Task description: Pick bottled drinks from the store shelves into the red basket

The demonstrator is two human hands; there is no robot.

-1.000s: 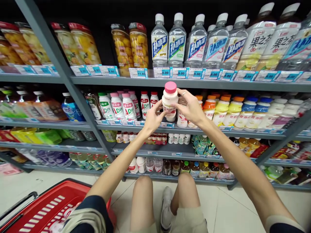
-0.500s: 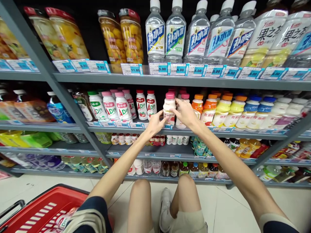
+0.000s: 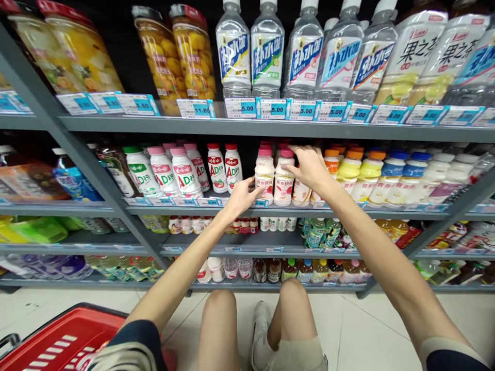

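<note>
1. Around the left pink-capped bottle (image 3: pixel 265 170) spreads a grey shelf rack (image 3: pixel 270 127).
2. Well below that bottle, toward the lower left, sits a red basket (image 3: pixel 36 342).
3. Above it stand large clear bottles (image 3: pixel 266 56) with blue-and-white labels.
4. To its right, the right hand (image 3: pixel 311 167) is at the neighbouring pink-capped bottle (image 3: pixel 284 180), thumb and fingers parted near its shoulder; I cannot tell whether they grip.
5. Just left of it, the left hand (image 3: pixel 243 196) touches its lower side, thumb toward the front; how tightly the fingers close, I cannot tell.
6. Itself, it stands upright on the rack: creamy white, pinched-in shoulder, red lettering, pinkish-red picture low down.
7. Beneath it is a small price tag (image 3: pixel 261 203).
</note>
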